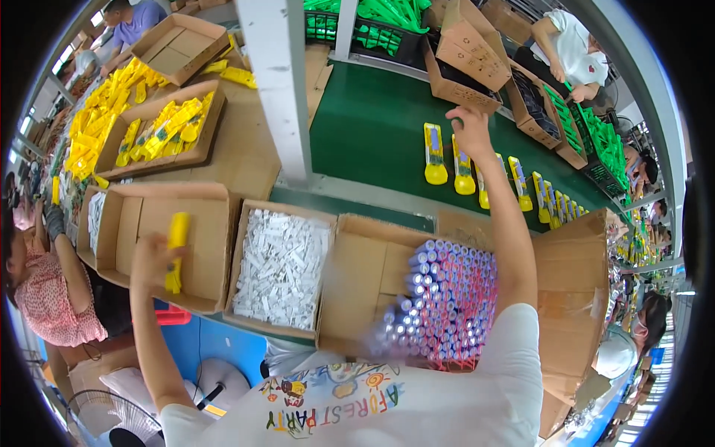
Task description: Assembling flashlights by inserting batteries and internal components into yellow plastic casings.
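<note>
Far left: a person in a patterned top is sitting by the bench's left edge, beside trays of yellow parts.
Left hand: its grip is clamped round a yellow case, holding it upright over an open box at the bench's near-left edge.
Case handling: it is looking like light, stiff moulded plastic, smooth enough to slip; taking it round the narrow middle is probably safest.
Middle box: white parts are lying loose in a carton at the near edge.
Cell box: silver-capped purple cells are standing packed on end, just right of the white parts.
Right hand: it is reaching out over the green belt, fingers curled together on top of a yellow case in the row; the hold itself is hidden.
Far right: another person is working beyond the belt.
</note>
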Demonstrator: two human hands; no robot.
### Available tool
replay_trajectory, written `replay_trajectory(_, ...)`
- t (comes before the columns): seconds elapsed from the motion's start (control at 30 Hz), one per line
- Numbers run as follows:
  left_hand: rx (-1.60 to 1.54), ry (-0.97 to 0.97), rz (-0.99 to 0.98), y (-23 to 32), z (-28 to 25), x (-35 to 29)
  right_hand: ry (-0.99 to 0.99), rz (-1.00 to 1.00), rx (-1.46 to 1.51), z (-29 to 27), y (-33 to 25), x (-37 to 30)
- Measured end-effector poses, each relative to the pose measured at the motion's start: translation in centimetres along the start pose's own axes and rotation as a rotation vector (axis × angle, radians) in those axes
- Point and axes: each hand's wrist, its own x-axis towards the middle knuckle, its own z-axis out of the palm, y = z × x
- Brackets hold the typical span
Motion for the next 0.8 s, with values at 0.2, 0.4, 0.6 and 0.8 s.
replay_trajectory(0.2,-0.086,0.205,0.224,4.3,4.0,-4.6,-0.395,-0.252,0.734,-9.9,-17.2,-8.6)
replay_trajectory(0.4,0.116,0.172,0.173,3.9,3.9,-5.3,-0.618,-0.447,0.637,-15.7,-23.4,-18.4)
replay_trajectory(0.6,-1.865,-0.315,0.227,5.4,4.6,-9.4,-0.741,-0.234,0.729,-15.5,-24.8,-21.9)
replay_trajectory(0.8,-1.977,-0.983,0.183,12.3,10.0,-18.2,-0.196,-0.564,0.519,-14.4,-31.4,-20.3)
